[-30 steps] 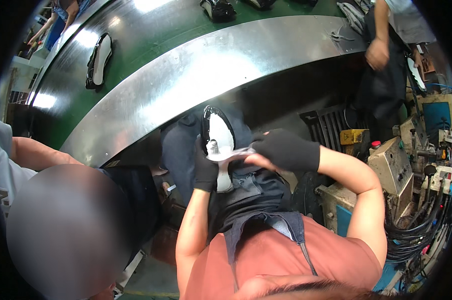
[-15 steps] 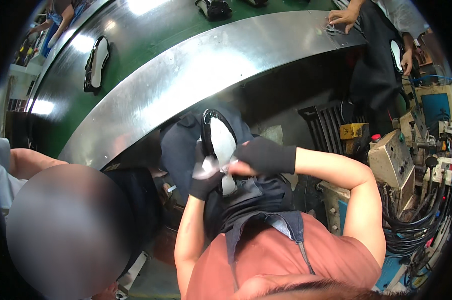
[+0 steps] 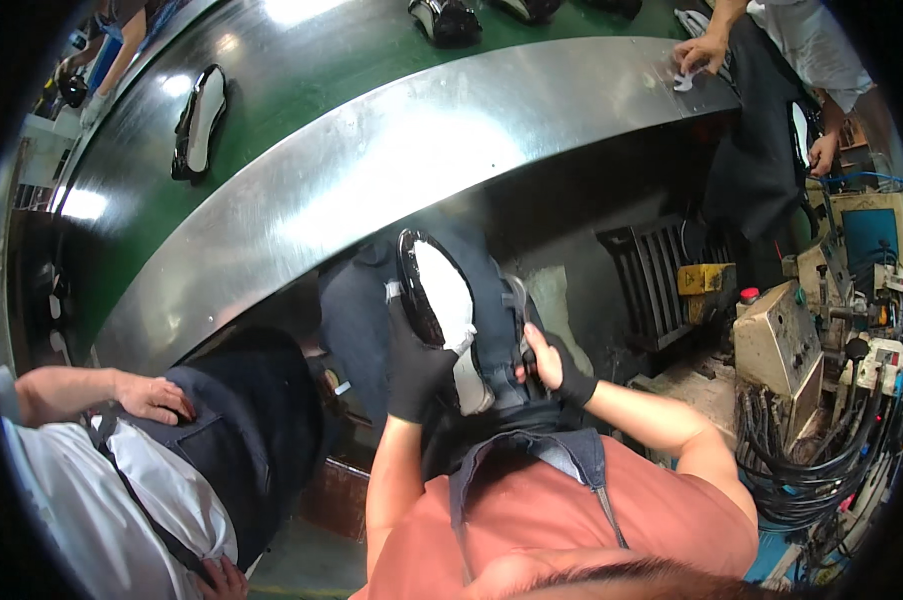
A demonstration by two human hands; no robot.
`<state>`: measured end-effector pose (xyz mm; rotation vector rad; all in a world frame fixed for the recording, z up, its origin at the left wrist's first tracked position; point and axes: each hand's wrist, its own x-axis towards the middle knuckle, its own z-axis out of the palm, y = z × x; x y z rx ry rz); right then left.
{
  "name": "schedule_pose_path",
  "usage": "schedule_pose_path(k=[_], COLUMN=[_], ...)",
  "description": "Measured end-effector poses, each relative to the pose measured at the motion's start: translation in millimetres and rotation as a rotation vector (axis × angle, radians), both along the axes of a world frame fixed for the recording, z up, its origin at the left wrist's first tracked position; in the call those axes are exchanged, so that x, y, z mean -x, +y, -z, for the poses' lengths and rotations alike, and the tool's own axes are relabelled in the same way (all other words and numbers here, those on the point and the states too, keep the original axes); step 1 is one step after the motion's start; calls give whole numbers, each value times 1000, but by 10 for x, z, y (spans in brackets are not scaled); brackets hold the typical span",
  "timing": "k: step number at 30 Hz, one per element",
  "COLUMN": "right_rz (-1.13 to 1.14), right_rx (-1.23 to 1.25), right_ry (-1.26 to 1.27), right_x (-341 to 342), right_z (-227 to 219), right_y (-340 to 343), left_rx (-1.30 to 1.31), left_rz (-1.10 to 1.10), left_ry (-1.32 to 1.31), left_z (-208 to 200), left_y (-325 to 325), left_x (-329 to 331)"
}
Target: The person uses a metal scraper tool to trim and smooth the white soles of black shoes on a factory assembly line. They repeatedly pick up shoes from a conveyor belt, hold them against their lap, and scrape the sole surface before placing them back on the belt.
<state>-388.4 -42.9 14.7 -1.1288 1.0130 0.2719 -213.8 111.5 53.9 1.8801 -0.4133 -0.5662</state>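
A glossy black shoe (image 3: 437, 290) with a pale, unfinished sole side facing up rests over my lap, its toe pointing away from me. My left hand (image 3: 419, 365), in a dark fingerless glove, grips it along the left side with the thumb across the sole. White material shows by that thumb. To the right of the shoe, my right hand (image 3: 550, 365), gloved the same way, is apart from it. Its fingers are bent beside a slim, shiny greyish object (image 3: 518, 298) lying against my dark apron; its kind is unclear.
Ahead curves a metal ledge (image 3: 372, 150) along a green conveyor (image 3: 302, 75). Another black shoe (image 3: 200, 122) lies on the belt, with several more at the top. A seated co-worker's hand (image 3: 157, 397) is at left. A control box (image 3: 778, 335) and cables stand at right.
My right hand has drawn away from the shoe's sole, to the right and slightly toward me. My left hand stays on the shoe. The co-worker at left has leaned back.
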Motion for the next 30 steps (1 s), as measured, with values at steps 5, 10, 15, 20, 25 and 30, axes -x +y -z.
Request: schedule_pose_path(k=[5, 10, 15, 20, 25, 30], right_rz=[42, -74, 33, 4, 55, 70], right_rx=[55, 77, -38, -92, -101, -61], right_ry=[-91, -95, -188, -237, -268, -184], right_x=[0, -185, -130, -7, -16, -116], right_z=[158, 11, -178, 15, -100, -237], right_y=[-52, -127, 17, -107, -96, -124], left_rx=[81, 751, 306, 49, 18, 124], left_rz=[-5, -47, 202, 507, 180, -158], left_ry=[-18, 317, -190, -92, -95, -255], left_z=[-229, -950, -869, -441, -384, -213], left_y=[-338, -896, -899, -500, 3, 356], left_x=[-449, -1741, -1358, -872, -1391, -2487])
